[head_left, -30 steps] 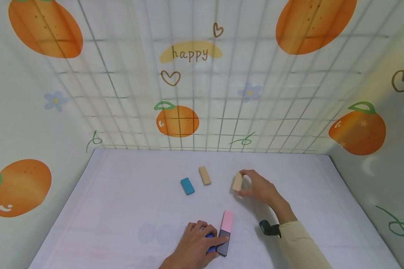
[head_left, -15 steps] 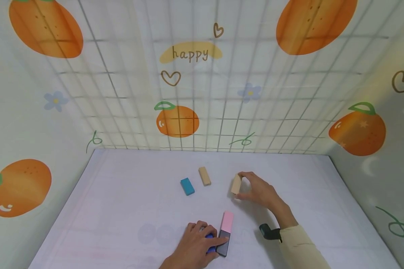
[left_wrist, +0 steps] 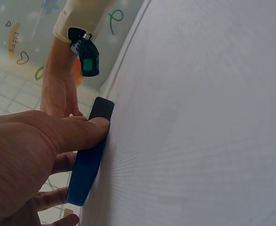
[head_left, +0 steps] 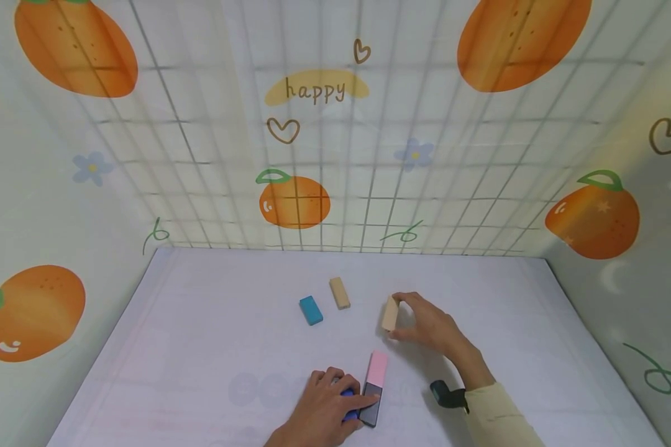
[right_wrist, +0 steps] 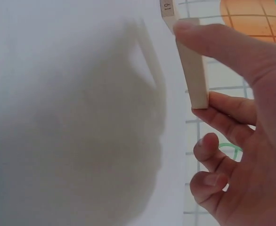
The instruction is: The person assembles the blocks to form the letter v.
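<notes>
Right hand (head_left: 429,321) pinches wood block (head_left: 390,313) between thumb and fingers; block looks held over table (head_left: 201,347), bit closer to right edge than left. Left hand (head_left: 324,405), farther from far edge, has thumb and fingers curled round blue block (left_wrist: 86,172), pointer finger lying across gray block (head_left: 371,413) just beside it. Pink block (head_left: 377,369) touches gray block's far end. Hands well apart. Teal block (head_left: 311,310) and second wood block (head_left: 340,293) lie near each other, toward far edge.

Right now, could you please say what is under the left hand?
A blue block shows partly beneath the left hand, and one finger overlies a grey block; anything else there is covered.
</notes>
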{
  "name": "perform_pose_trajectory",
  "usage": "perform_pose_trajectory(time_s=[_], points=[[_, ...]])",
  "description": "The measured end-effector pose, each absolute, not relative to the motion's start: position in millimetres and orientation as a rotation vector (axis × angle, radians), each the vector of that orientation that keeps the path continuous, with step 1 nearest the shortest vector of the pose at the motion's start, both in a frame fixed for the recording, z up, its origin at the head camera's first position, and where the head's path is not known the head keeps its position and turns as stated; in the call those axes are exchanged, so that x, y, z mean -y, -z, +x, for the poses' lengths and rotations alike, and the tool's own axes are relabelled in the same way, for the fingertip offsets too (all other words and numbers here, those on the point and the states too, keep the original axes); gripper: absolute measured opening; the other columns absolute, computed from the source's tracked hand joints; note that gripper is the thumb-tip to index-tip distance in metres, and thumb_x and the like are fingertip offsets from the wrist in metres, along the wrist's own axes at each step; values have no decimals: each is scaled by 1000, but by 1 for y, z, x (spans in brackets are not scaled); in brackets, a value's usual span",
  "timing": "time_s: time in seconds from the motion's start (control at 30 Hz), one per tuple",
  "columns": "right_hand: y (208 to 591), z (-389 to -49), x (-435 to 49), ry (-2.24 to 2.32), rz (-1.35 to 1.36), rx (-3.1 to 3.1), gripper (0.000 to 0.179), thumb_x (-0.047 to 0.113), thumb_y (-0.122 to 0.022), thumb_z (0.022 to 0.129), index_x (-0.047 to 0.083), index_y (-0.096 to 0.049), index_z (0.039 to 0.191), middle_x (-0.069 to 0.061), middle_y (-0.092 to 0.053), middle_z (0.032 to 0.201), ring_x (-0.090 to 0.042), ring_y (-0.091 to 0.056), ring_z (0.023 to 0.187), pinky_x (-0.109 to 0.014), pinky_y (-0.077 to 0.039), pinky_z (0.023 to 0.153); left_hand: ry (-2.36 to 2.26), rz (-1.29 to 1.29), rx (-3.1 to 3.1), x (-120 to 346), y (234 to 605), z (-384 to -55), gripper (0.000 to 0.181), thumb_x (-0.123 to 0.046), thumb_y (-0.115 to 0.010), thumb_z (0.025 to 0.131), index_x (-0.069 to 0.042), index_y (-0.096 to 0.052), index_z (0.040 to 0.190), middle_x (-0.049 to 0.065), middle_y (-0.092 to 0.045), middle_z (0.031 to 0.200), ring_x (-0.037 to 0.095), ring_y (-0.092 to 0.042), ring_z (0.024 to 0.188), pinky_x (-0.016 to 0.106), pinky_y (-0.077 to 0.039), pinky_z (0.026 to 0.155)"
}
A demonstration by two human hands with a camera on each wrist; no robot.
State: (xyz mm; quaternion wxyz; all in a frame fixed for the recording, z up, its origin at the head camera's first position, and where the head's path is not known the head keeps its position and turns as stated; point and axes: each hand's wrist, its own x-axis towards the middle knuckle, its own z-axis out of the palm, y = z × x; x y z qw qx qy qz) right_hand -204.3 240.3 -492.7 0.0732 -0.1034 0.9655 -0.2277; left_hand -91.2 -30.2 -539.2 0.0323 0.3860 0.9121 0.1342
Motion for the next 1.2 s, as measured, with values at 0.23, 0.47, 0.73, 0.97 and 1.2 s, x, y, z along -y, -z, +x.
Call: perform_pose_trajectory(time_s=[0.23, 0.47, 0.73, 0.97, 1.2], points=[[491, -199, -239, 678, -318, -2902, 81, 39, -88, 78, 10, -51, 144, -17, -51, 146, -39, -51, 130, -67, -45, 93, -403, 1185, -2801, 30, 539, -92, 51, -47, -69, 94, -51, -53, 142, -16, -57, 120, 17, -48, 117, 42, -43, 88], [491, -194, -237, 687, -313, -2891, 81, 38, -88, 77, 11, -51, 144, -16, -51, 146, -38, -53, 129, -66, -46, 92, -410, 1182, -2792, 30, 539, -92, 51, -47, -69, 94, -51, -52, 143, -16, -56, 121, 16, -48, 116, 42, -43, 88], [493, -191, -237, 669, -357, -2901, 81, 40, -89, 76, 12, -52, 143, -15, -53, 145, -37, -53, 129, -65, -48, 90, -403, 1176, -2792, 30, 538, -92, 52, -48, -68, 95, -51, -52, 143, -16, -57, 122, 16, -47, 116, 42, -43, 89], [495, -185, -234, 685, -356, -2897, 81, 38, -89, 76, 12, -53, 143, -14, -54, 144, -36, -54, 128, -66, -47, 92, -408, 1180, -2790, 30, 535, -91, 52, -46, -69, 94, -49, -53, 143, -15, -57, 122, 17, -48, 117, 42, -43, 89], [497, -182, -235, 671, -361, -2884, 81, 42, -88, 76, 13, -53, 143, -13, -54, 145, -36, -53, 130, -67, -46, 91, -435, 1197, -2807, 31, 536, -90, 52, -45, -70, 93, -49, -54, 143, -15, -57, 120, 17, -48, 116, 40, -43, 87]])
